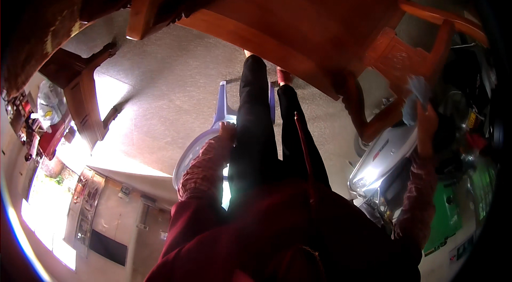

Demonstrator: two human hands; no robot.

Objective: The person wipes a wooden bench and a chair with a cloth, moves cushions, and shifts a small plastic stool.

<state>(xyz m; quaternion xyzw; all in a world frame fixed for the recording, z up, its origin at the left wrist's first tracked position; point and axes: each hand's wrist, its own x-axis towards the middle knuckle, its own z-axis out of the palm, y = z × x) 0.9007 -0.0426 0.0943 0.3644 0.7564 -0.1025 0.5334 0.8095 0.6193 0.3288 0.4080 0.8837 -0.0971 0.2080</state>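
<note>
My left hand (pixel 228 131) is beside my left leg, at the edge of a pale lavender plastic chair (pixel 193 149). Its fingers look curled in over the chair's edge, though shade blurs them. Part of the chair is hidden behind my sleeve and dark trousers. Off to the right, my right hand (pixel 426 123) is raised with its fingers closed on a blue-grey cloth (pixel 414 99). The cloth is smeared by motion and bunched above the hand. Close to it are a carved wooden chair (pixel 394 60) and a silver motor scooter (pixel 381 156).
A large reddish-brown wooden table (pixel 298 15) spans the far side. Another dark wooden piece of furniture (pixel 85 92) stands at left on the grey floor (pixel 160 79). Bright light enters by a doorway (pixel 50 218). Behind my right arm is a green box (pixel 445 212).
</note>
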